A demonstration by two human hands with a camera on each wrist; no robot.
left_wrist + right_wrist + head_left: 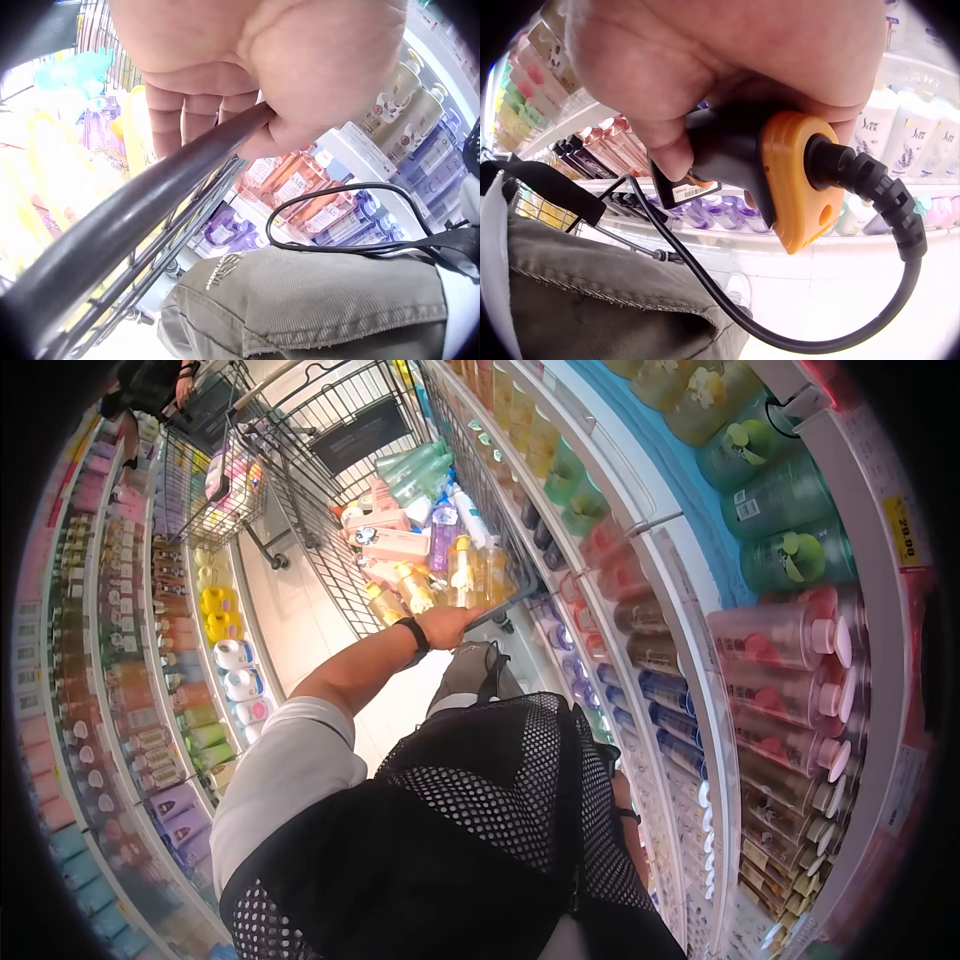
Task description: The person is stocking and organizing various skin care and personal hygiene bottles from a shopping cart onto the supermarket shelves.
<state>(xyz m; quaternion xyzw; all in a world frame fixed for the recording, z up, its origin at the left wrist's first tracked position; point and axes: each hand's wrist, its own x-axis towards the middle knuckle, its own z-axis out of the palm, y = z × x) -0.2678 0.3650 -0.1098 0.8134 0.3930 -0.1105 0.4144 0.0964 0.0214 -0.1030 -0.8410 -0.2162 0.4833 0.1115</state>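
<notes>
Left wrist view: the left hand (259, 67), upper centre, grasps a dark handlebar (150, 196) slanting to the lower left. Right wrist view: the right hand (727, 64), at top, grips a black-and-orange handheld scanner (742, 161) at centre, its cable (810, 347) looping beneath. Head view: the shopping cart (360, 438), upper centre, contains green bottles (415, 472) and pink bottles (392, 545); shelved toiletry bottles (765, 690) line the right.

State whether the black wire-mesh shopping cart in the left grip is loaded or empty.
Loaded: in the head view, green, pink, purple and yellow plastic bottles lie heaped inside the black wire-mesh shopping cart.
</notes>
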